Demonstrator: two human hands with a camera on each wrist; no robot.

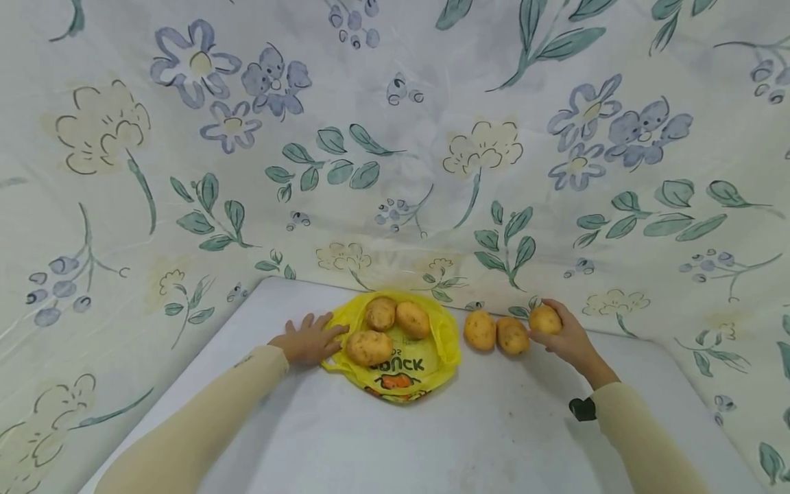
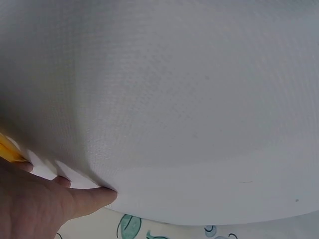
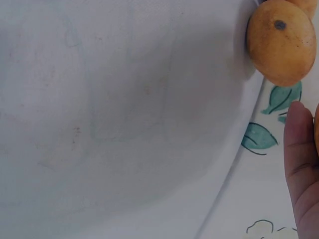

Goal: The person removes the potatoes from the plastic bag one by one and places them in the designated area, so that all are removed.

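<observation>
A yellow plastic bag (image 1: 432, 360) lies flat on the white table (image 1: 395, 439) with three potatoes (image 1: 369, 347) on it. My left hand (image 1: 308, 339) rests flat on the bag's left edge, fingers spread; the left wrist view shows its fingers (image 2: 84, 199) on the table and a yellow sliver of the bag (image 2: 9, 152). Two more potatoes (image 1: 480, 330) lie side by side to the right of the bag. My right hand (image 1: 564, 336) grips a third potato (image 1: 546, 319) at the end of that row, by the table's far edge. The right wrist view shows a potato (image 3: 280, 42) and one finger (image 3: 301, 164).
A flower-printed cloth (image 1: 395, 137) hangs behind the table and drapes down both sides. A small black object (image 1: 582, 409) sits at my right wrist. Bare white table surface stretches toward me in front of the bag.
</observation>
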